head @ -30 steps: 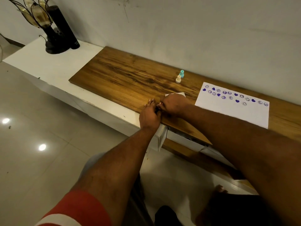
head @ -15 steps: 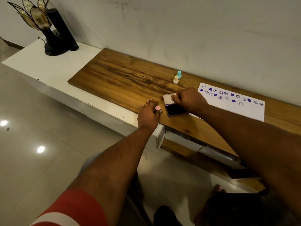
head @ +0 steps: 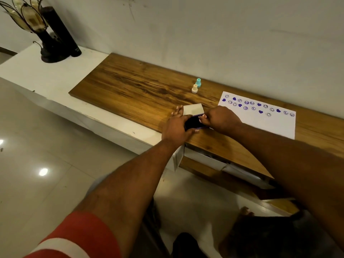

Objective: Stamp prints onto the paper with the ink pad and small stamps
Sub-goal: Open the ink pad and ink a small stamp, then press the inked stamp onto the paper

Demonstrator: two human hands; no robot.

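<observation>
The ink pad lies open near the front edge of the wooden top, its pale lid folded back. My left hand covers the pad's left side, thumb and forefinger pinched together over the dark ink; a bit of pink shows at the thumb tip, and the small pink stamp is otherwise hidden. My right hand grips the pad's right edge with its fingertips. The white paper lies to the right with rows of purple prints along its far edge. A teal stamp and a cream stamp stand upright behind the pad.
A dark decorative lamp and a black cylinder stand on the white cabinet top at far left. A white drawer hangs open under the wooden top. The wall runs close behind. A bare foot rests on the tiled floor.
The ink pad was opened a moment ago. My left hand, pinching a small pink stamp, has since moved right onto the pad. My right hand shifted to the pad's right edge.
</observation>
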